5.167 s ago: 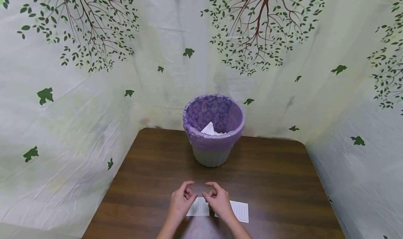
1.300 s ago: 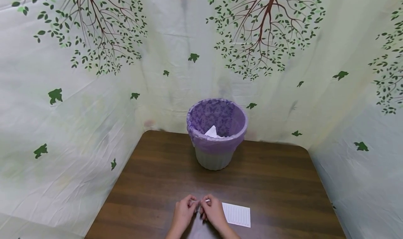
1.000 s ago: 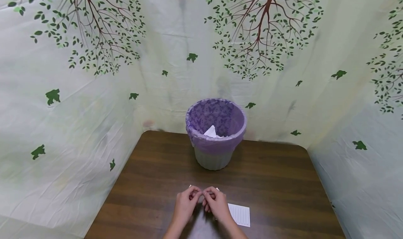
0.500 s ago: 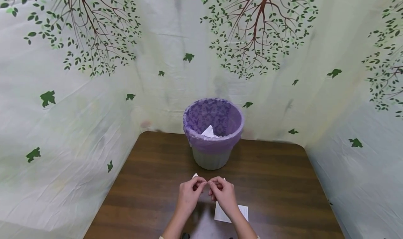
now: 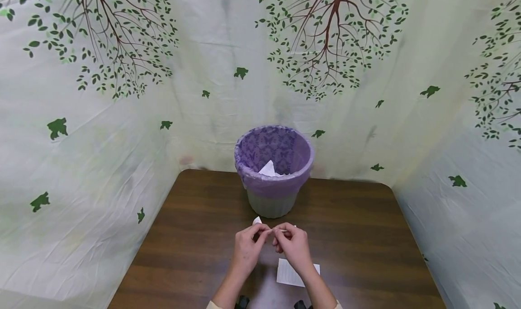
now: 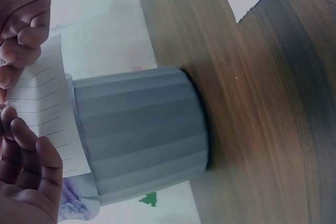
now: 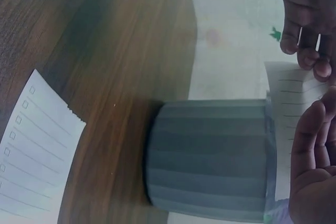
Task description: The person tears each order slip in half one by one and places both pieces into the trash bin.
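A sheet of lined paper (image 6: 44, 114) is held upright between both hands, just in front of the bin. My left hand (image 5: 247, 248) pinches it from one side with thumb and fingers. Close beside it, fingertips almost meeting, my right hand (image 5: 296, 248) pinches the same sheet. In the head view the hands hide most of this sheet, with a white corner showing above the left fingers. On the table under my right forearm lies a second piece of lined paper (image 7: 39, 156), with small checkboxes and a ragged, torn-looking edge.
A grey bin (image 5: 272, 202) with a purple patterned liner (image 5: 270, 184) stands at the table's back; white paper (image 5: 268, 168) shows inside. Brown wooden table (image 5: 187, 236) surrounds it. A leaf-printed cloth (image 5: 211, 132) hangs behind and at both sides.
The left of two sheets on the table has been picked up by both hands. In the last second the hands have carried it forward towards the bin, uncovering more of the other sheet.
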Demonstrator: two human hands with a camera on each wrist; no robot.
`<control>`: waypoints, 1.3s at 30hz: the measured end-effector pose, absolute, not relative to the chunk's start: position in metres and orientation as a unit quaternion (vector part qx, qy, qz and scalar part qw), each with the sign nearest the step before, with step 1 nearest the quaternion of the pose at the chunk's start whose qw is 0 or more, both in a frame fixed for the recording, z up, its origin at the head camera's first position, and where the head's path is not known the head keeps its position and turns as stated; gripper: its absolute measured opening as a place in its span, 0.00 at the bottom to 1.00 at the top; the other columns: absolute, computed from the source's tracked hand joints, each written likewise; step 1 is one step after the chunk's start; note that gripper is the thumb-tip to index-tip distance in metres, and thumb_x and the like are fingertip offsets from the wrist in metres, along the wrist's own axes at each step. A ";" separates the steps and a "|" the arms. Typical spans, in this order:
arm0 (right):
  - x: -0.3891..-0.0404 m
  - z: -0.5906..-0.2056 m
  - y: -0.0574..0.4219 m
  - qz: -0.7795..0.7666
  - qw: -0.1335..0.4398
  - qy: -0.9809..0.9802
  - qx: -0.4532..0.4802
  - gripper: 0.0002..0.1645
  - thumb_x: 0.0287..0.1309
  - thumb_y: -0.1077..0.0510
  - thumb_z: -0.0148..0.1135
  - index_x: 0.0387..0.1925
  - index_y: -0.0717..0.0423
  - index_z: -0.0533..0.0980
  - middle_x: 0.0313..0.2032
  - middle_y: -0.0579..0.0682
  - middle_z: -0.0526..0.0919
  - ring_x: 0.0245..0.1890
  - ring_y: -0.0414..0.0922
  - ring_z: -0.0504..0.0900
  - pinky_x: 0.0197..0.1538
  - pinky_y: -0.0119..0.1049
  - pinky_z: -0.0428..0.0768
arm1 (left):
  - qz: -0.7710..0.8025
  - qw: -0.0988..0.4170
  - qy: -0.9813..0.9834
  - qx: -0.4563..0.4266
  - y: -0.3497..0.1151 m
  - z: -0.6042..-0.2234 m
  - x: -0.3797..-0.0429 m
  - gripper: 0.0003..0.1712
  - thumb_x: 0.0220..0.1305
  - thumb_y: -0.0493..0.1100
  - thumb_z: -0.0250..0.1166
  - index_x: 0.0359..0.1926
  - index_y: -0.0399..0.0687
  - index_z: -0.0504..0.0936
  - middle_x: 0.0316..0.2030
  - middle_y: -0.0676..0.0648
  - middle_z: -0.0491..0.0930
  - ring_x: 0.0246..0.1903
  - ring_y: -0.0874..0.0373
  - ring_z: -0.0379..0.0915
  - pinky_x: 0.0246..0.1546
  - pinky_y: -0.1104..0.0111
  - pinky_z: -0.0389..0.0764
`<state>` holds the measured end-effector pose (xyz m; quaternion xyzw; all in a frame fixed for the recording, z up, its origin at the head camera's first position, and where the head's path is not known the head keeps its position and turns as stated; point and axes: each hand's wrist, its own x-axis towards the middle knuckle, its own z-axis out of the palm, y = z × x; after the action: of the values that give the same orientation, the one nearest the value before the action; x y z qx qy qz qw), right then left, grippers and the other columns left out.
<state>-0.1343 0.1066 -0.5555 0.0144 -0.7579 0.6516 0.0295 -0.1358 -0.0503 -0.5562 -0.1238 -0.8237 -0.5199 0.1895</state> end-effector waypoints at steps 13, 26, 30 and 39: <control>-0.136 -0.551 0.105 0.694 0.006 -0.720 -0.010 0.11 0.69 0.59 0.70 0.35 0.65 0.84 0.21 0.56 0.84 0.16 0.40 0.80 0.26 0.31 0.82 | -0.518 0.226 -0.812 -0.148 -0.051 -0.556 -0.135 0.05 0.62 0.35 0.76 0.36 0.50 0.90 0.31 0.54 0.88 0.28 0.69 0.77 0.29 0.76 0.80; -0.139 -0.543 0.103 0.677 0.047 -0.734 0.004 0.08 0.67 0.61 0.71 0.34 0.63 0.85 0.20 0.58 0.85 0.15 0.38 0.80 0.25 0.30 0.82 | -0.535 0.215 -0.805 -0.138 -0.050 -0.554 -0.133 0.05 0.62 0.36 0.76 0.36 0.50 0.91 0.29 0.53 0.89 0.27 0.70 0.77 0.29 0.76 0.80; -0.140 -0.543 0.101 0.678 0.056 -0.733 -0.001 0.07 0.66 0.63 0.71 0.32 0.63 0.85 0.20 0.59 0.85 0.15 0.38 0.80 0.24 0.29 0.81 | -0.543 0.202 -0.805 -0.126 -0.050 -0.554 -0.132 0.06 0.62 0.34 0.77 0.35 0.50 0.90 0.26 0.54 0.87 0.26 0.69 0.77 0.28 0.73 0.82; -0.148 -0.543 0.110 0.680 0.069 -0.730 -0.013 0.09 0.67 0.63 0.70 0.34 0.67 0.84 0.21 0.60 0.86 0.16 0.38 0.81 0.25 0.29 0.82 | -0.560 0.165 -0.804 -0.112 -0.050 -0.554 -0.126 0.03 0.64 0.36 0.76 0.34 0.48 0.90 0.24 0.53 0.87 0.25 0.67 0.78 0.28 0.73 0.81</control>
<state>-0.1480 0.1097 -0.5426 -0.0128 -0.7299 0.6800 0.0686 -0.1256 -0.0499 -0.5545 -0.1115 -0.8044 -0.5598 0.1648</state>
